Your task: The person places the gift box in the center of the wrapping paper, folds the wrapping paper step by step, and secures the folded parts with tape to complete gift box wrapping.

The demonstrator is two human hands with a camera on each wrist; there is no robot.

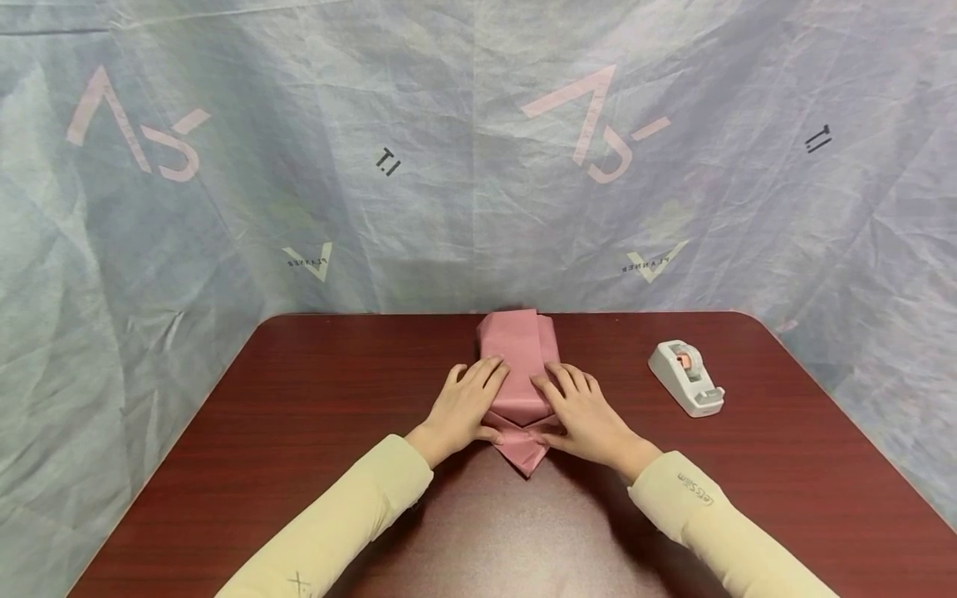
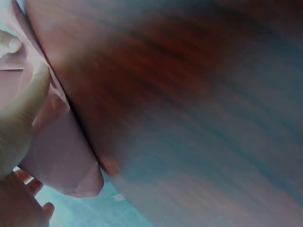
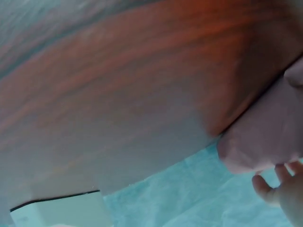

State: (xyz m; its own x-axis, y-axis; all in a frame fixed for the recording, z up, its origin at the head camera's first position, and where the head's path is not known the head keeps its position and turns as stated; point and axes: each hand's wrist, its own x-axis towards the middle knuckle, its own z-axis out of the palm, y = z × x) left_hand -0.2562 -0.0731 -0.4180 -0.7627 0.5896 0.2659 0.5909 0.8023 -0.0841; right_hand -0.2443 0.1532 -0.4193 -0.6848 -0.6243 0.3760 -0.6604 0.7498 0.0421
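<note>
A package in pink paper (image 1: 516,390) lies lengthwise at the middle of the table's far part, with a pointed paper flap (image 1: 527,461) spread at its near end. Along its left side my left hand (image 1: 458,411) rests with spread fingers on the top edge. The left thumb (image 2: 35,97) presses the flap's creased paper. My right hand (image 1: 591,419) mirrors it on the right side, fingers over the top edge and thumb on the flap. In the right wrist view, the right fingertips (image 3: 281,172) touch the package's side.
A white tape dispenser (image 1: 688,380) with a roll of tape stands to the right of the package on the dark red wooden table (image 1: 336,365). A pale printed cloth (image 1: 419,224) hangs behind the table's far edge and at both sides.
</note>
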